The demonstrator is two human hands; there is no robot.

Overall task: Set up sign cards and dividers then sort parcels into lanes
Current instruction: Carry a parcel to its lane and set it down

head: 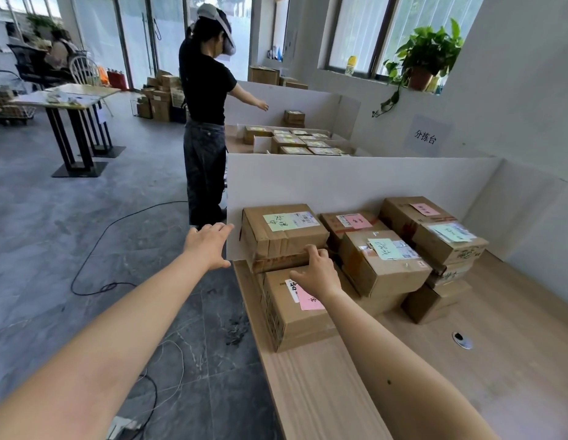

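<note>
Right hand (pixel 317 274): grip is hooked over far edge of brown cardboard parcel with pink label (pixel 295 323), lying lengthwise away; left hand (pixel 209 246), grip apart, beside white divider board (pixel 339 182).

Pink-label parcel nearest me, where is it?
The pink-label parcel sits mid head view at the wooden table's left edge, directly in front of the green-label parcel and white divider, right hand over its far edge.

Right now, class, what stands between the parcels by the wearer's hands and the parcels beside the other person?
In the head view, an upright white divider stands between the near parcels and the far parcels.
</note>
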